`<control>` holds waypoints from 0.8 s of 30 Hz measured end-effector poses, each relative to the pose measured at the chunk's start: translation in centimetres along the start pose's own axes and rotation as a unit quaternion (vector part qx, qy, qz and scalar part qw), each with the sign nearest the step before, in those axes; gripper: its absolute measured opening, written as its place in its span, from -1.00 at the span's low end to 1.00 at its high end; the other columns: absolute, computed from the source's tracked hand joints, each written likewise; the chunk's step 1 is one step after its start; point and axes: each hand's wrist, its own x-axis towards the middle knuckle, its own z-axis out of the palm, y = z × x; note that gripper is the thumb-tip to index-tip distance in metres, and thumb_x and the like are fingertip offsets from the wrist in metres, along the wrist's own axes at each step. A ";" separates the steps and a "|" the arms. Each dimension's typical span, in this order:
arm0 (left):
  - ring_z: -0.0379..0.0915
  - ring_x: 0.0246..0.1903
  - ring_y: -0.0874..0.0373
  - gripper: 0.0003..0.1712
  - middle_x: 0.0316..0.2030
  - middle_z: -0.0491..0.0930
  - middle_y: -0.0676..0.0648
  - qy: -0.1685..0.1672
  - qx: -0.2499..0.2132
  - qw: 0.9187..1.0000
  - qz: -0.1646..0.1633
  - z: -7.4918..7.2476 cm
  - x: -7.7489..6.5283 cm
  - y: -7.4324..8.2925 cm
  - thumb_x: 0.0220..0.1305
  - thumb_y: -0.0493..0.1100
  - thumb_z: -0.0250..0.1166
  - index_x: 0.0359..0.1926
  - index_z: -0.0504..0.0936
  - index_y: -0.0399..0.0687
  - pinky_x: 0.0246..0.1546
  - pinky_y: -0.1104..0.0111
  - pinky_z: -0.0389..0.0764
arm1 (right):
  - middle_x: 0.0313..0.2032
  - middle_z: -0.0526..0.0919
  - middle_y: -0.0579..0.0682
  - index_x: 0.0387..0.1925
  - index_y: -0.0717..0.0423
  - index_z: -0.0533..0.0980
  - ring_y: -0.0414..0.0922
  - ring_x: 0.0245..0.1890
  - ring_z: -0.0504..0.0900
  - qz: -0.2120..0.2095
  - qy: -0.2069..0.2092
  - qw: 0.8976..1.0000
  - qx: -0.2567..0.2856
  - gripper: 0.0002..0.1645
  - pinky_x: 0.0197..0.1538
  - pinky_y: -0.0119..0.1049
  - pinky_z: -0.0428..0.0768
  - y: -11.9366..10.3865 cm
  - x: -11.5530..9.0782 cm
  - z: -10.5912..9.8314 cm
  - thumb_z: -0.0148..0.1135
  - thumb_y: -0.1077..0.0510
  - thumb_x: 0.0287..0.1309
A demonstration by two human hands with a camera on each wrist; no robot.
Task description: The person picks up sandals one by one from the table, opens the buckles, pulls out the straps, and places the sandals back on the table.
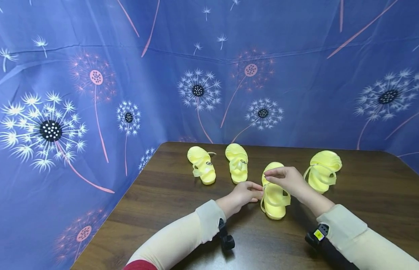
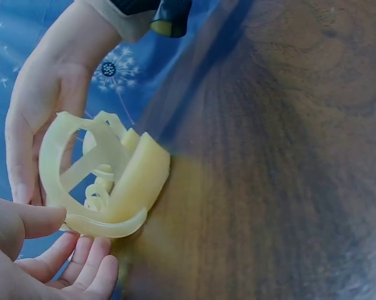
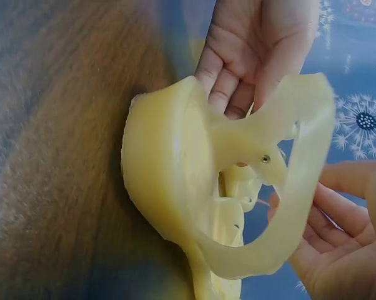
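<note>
On the table a yellow sandal (image 1: 275, 198) stands with its toe away from me and its ankle strap (image 3: 300, 181) raised in a loop. To its left my left hand (image 1: 241, 195) pinches the end of a thin side strap between thumb (image 2: 47, 220) and fingers. Over the sandal's front part hangs my right hand (image 1: 288, 182), fingers bent lightly and a gap between them in the head view. Behind the ankle strap, the right fingers (image 3: 338, 212) are partly covered, so contact there is unclear.
Two yellow sandals (image 1: 203, 167), (image 1: 237, 165) lie at the back left of the brown wooden table (image 1: 155, 210). Another yellow sandal (image 1: 323, 170) stands to the right, near my right wrist. A blue dandelion-print cloth (image 1: 162, 93) hangs behind and left of the table.
</note>
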 end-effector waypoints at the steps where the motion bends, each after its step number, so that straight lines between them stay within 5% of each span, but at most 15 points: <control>1: 0.60 -0.27 0.20 -0.77 -0.25 0.66 -0.08 0.001 -0.002 1.000 0.000 0.1 0.0 -0.1 0.26 -0.30 0.29 -0.07 0.62 -0.30 -0.09 0.31 0.66 | -0.09 0.72 0.12 -0.01 0.23 0.62 0.06 -0.01 0.65 -0.005 -0.010 1.000 -0.007 -0.61 -0.01 -0.07 0.62 0.0 0.1 0.1 0.29 0.05 0.23; 8: 0.59 -0.32 0.24 -0.82 -0.34 0.64 -0.03 0.011 -0.016 1.000 -0.003 0.3 0.0 -0.4 0.22 -0.31 0.31 -0.15 0.63 -0.28 -0.15 0.37 0.67 | -0.20 0.76 0.07 -0.19 0.13 0.72 0.12 -0.04 0.65 -0.036 -0.030 0.994 -0.101 -0.69 -0.05 0.00 0.61 0.2 0.3 0.9 0.33 0.00 0.18; 14: 0.59 -0.32 0.21 -0.78 -0.31 0.65 -0.09 0.027 -0.009 1.000 0.008 0.4 0.2 -0.7 0.24 -0.30 0.30 -0.11 0.62 -0.33 -0.15 0.35 0.67 | -0.25 0.77 0.08 -0.26 0.13 0.74 0.11 -0.08 0.67 -0.056 -0.034 0.991 -0.120 -0.72 -0.07 -0.01 0.62 0.2 0.2 0.8 0.34 0.00 0.16; 24: 0.56 -0.38 0.22 -0.82 -0.34 0.64 -0.07 0.042 0.009 0.999 0.009 0.6 0.0 -0.8 0.30 -0.24 0.27 -0.17 0.63 -0.30 -0.24 0.36 0.68 | -0.37 0.78 -0.01 -0.35 0.10 0.76 -0.28 -0.44 0.51 -0.054 -0.053 0.992 -0.101 -0.75 -0.42 -0.43 0.45 1.2 -0.1 0.5 0.38 0.00 0.11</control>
